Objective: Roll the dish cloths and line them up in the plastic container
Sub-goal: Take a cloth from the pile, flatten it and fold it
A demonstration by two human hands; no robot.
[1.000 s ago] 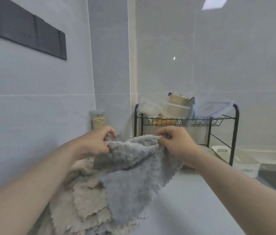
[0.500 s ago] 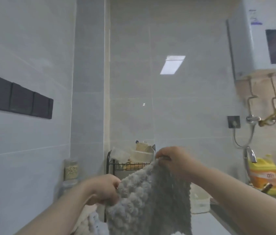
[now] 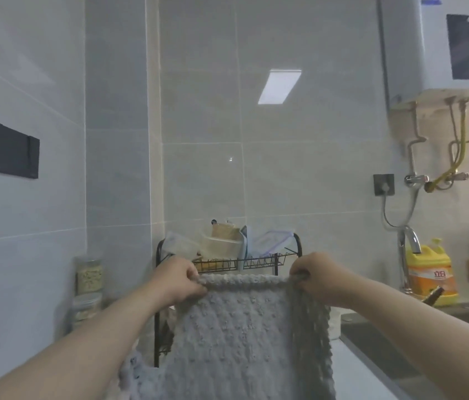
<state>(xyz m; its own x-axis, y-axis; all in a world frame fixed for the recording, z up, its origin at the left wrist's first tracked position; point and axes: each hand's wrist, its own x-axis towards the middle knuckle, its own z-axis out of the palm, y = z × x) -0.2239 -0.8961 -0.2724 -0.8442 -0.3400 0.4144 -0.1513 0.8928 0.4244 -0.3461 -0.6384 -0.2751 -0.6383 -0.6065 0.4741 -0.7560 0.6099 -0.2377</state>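
Observation:
A grey, nubby dish cloth (image 3: 242,336) hangs spread out in front of me, held up by its top edge. My left hand (image 3: 180,280) pinches the cloth's top left corner and my right hand (image 3: 318,280) pinches its top right corner. The top edge is stretched straight between the two hands. The cloth's lower part runs out of the frame at the bottom. The pile of other cloths and the plastic container are hidden behind the cloth or out of view.
A black wire rack (image 3: 245,262) with food boxes stands against the back wall behind the cloth. Glass jars (image 3: 89,274) stand at the left wall. At the right are a sink (image 3: 377,336), a tap (image 3: 409,241), a yellow detergent bottle (image 3: 429,272) and a wall heater (image 3: 441,44).
Both hands have lifted the grey cloth off the pile and pulled its top edge out flat between them. The view has tilted upward, away from the counter.

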